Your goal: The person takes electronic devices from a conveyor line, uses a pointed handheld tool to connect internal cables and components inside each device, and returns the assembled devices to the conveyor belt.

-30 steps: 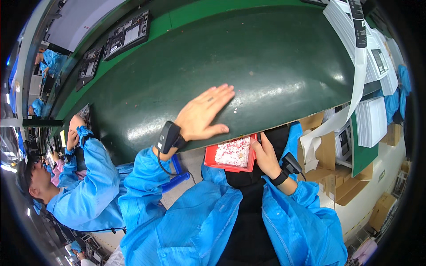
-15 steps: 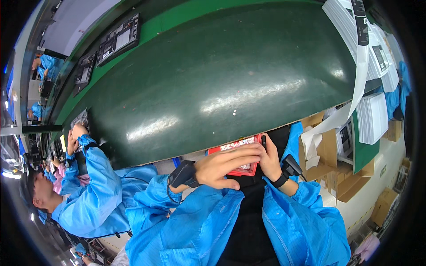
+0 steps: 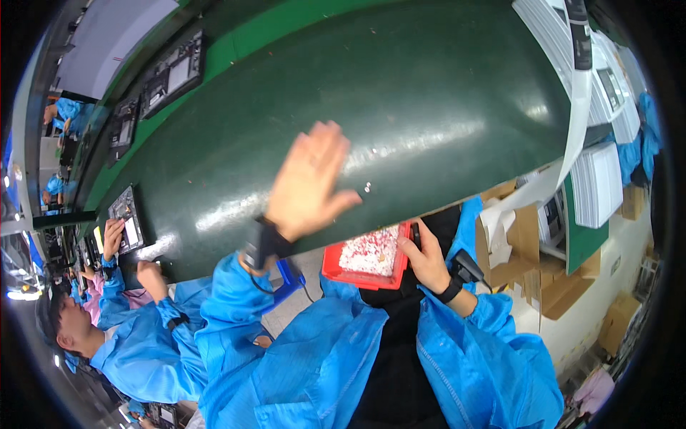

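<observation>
My left hand (image 3: 309, 182) hangs over the dark green tabletop (image 3: 443, 79), fingers stretched out and thumb apart, holding nothing. Just right of its thumb lie a couple of tiny white bits (image 3: 367, 187) on the table. Below the table's near edge, my right hand (image 3: 429, 261) grips the right side of a red plastic box (image 3: 330, 269). Many small white and pinkish-red pieces (image 3: 368, 252) fill the box. A short black object (image 3: 416, 233) shows by my right fingers; whether they hold it too, I cannot tell.
At the far left, open device chassis (image 3: 171, 75) lie along a green strip. A co-worker (image 3: 143, 350) sits left, with a hand at another device (image 3: 127, 218). White stacks (image 3: 599, 186) and a cardboard box (image 3: 522, 239) stand right. A blue frame (image 3: 287, 284) sits beside my left forearm.
My left hand has left the red box and swung up and left over the table, uncovering the pieces. The box sits slightly lower left. The co-worker's near hand has drawn back from the device.
</observation>
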A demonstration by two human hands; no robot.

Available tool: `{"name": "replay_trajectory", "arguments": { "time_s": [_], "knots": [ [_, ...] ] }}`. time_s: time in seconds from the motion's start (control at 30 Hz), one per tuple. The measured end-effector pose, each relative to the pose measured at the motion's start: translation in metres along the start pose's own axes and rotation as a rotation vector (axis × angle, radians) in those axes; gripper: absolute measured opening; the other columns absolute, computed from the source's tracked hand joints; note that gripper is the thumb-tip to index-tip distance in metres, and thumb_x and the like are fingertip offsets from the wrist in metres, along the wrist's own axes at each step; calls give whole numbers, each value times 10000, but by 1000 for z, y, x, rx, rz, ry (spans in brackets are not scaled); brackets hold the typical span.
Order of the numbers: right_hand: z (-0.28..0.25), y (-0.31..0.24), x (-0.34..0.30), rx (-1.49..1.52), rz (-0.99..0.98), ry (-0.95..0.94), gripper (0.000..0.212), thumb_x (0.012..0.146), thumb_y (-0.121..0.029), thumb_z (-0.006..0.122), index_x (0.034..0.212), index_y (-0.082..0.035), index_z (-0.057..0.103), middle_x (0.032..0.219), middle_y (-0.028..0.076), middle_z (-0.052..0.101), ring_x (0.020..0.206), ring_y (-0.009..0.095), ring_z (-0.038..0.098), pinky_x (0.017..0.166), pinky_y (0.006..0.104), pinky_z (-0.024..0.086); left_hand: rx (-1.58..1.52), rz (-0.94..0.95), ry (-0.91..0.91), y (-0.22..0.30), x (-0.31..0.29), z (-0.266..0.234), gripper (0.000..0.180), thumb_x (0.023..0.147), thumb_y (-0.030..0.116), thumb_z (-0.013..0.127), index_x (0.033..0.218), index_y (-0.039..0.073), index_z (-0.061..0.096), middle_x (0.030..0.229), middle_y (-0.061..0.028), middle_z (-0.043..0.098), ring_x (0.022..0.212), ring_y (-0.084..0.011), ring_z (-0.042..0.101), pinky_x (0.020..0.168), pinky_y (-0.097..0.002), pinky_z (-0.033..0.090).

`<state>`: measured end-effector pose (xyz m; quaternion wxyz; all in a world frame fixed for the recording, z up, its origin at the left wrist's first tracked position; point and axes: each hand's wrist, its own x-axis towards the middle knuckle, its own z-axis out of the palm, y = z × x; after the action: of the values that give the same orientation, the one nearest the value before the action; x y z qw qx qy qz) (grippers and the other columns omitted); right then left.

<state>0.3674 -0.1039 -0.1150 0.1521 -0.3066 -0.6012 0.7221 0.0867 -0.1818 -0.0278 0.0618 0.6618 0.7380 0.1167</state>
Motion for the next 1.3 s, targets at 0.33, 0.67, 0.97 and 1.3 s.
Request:
{"name": "replay_trajectory", "arguments": {
  "time_s": [0.33,0.67,0.97,1.3],
  "knots": [
    [1,-19,-18,112,135,-132,391,959,-61,646,1327,37,561,1179,95,693,1046,151,654,957,315,516,-684,187,50,11,-17,-28,502,906,238,750,1350,40,627,1469,-202,557,1416,-397,475,1184,-516,373],
    [-6,-4,-34,74,225,-189,427,965,-105,632,1353,50,539,1243,100,659,1118,169,608,1015,341,478,29,-277,362,-93,-6,-14,545,953,367,696,1360,20,593,1507,-249,487,1439,-459,413,1189,-557,347],
    [-25,-22,-46,14,260,-237,526,903,-152,727,1352,34,526,1219,95,657,1116,177,606,1023,349,470,-493,-36,340,-33,-19,-1,292,940,185,740,1191,43,700,1323,-143,669,1345,-346,562,1145,-476,443],
    [-35,-87,-10,-115,5,-194,744,832,-477,816,1310,42,581,1181,108,681,1076,188,636,979,349,494,-1260,-218,-13,10,-65,-25,682,797,7,689,1464,37,550,1183,-83,639,821,-131,599,720,-263,496]
  ]
}}
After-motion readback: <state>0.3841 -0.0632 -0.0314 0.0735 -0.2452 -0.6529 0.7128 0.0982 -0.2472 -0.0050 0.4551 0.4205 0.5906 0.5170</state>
